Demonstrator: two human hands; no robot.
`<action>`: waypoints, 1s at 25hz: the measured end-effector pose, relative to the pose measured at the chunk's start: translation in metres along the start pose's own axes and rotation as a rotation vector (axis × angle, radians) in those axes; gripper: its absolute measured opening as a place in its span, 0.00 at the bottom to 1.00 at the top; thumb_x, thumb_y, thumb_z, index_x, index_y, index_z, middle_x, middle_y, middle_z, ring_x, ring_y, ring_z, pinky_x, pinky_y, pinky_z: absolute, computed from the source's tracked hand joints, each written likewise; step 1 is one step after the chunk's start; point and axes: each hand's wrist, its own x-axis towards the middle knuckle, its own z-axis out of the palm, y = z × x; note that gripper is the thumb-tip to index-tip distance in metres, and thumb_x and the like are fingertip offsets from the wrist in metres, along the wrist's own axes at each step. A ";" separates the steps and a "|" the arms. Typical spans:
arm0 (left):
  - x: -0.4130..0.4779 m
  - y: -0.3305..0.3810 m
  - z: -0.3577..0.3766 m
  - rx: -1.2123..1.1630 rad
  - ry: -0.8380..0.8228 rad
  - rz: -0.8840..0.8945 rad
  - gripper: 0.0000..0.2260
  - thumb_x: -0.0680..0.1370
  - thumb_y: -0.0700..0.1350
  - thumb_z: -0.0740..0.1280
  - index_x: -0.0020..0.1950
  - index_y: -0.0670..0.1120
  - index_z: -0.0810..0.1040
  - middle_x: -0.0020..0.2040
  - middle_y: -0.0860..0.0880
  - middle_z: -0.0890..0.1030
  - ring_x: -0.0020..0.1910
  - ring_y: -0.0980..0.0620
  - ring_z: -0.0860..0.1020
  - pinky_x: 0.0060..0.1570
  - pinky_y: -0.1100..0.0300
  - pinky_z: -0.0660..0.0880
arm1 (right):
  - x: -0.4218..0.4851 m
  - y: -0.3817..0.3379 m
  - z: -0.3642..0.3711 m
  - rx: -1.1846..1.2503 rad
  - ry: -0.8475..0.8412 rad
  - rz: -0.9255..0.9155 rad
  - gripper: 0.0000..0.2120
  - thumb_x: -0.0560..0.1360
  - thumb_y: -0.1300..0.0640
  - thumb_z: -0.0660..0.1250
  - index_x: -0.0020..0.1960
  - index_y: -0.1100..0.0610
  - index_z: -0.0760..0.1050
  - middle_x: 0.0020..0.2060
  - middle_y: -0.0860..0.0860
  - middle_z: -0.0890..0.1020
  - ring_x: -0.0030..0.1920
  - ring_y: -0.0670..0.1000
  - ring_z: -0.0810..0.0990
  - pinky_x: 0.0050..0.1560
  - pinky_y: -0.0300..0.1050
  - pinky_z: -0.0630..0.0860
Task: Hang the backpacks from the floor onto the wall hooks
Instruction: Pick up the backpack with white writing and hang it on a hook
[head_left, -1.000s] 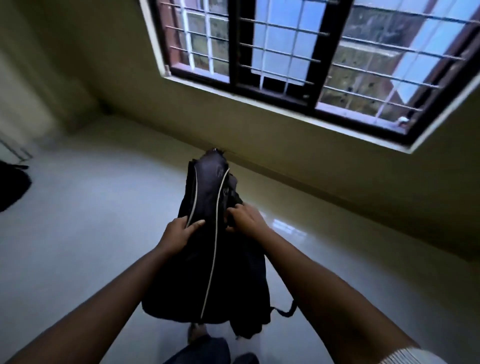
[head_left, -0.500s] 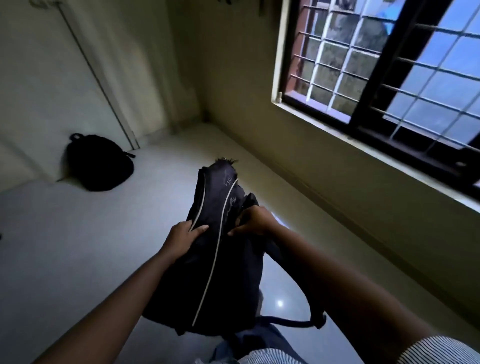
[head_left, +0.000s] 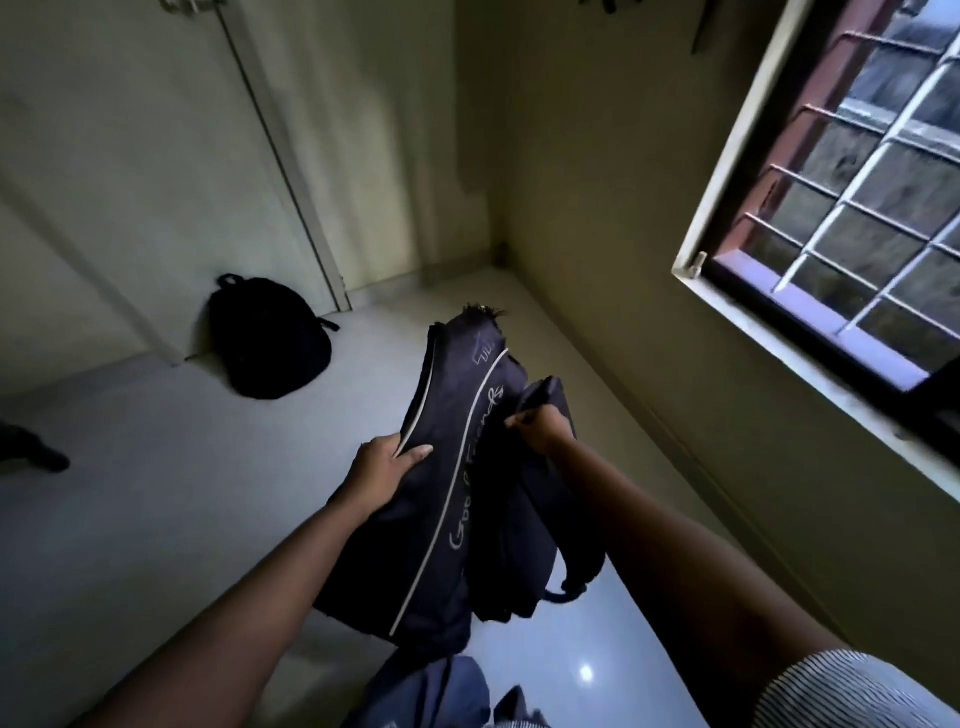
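I hold a dark navy backpack (head_left: 441, 509) with white piping and pale lettering up in front of me, off the floor. My left hand (head_left: 382, 467) grips its left side edge. My right hand (head_left: 540, 428) is closed on its strap part at the right. A second, black backpack (head_left: 267, 340) lies on the floor against the far wall by the door. Dark hook-like shapes (head_left: 613, 6) show at the top edge on the right wall, too cut off to make out.
A barred window (head_left: 852, 208) with a sill juts from the right wall. A closed door (head_left: 156, 156) fills the far left wall. A dark object (head_left: 26, 452) lies at the left edge of the pale tiled floor (head_left: 156, 493).
My view has swung left from the window toward the room corner and door. The black backpack on the floor has come into fuller view. Both hands keep their hold on the navy backpack.
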 end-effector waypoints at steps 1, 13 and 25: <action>0.026 0.006 -0.002 -0.002 0.000 -0.001 0.15 0.76 0.48 0.67 0.45 0.34 0.78 0.39 0.39 0.80 0.40 0.43 0.78 0.39 0.56 0.70 | 0.025 -0.008 -0.006 -0.024 -0.010 0.005 0.16 0.78 0.54 0.60 0.60 0.60 0.77 0.60 0.58 0.80 0.60 0.58 0.77 0.52 0.42 0.72; 0.267 0.054 -0.030 0.098 -0.131 0.101 0.13 0.76 0.47 0.66 0.53 0.37 0.78 0.47 0.38 0.83 0.50 0.41 0.80 0.46 0.56 0.72 | 0.216 -0.146 -0.013 0.594 0.054 0.168 0.53 0.53 0.22 0.63 0.64 0.58 0.73 0.61 0.53 0.79 0.61 0.55 0.78 0.64 0.52 0.74; 0.353 0.101 -0.069 -0.653 -0.117 -0.266 0.29 0.73 0.55 0.67 0.72 0.48 0.63 0.64 0.50 0.72 0.61 0.51 0.72 0.58 0.56 0.67 | 0.255 -0.197 -0.002 0.200 0.163 0.037 0.16 0.75 0.55 0.63 0.58 0.64 0.73 0.56 0.64 0.80 0.59 0.63 0.77 0.55 0.51 0.73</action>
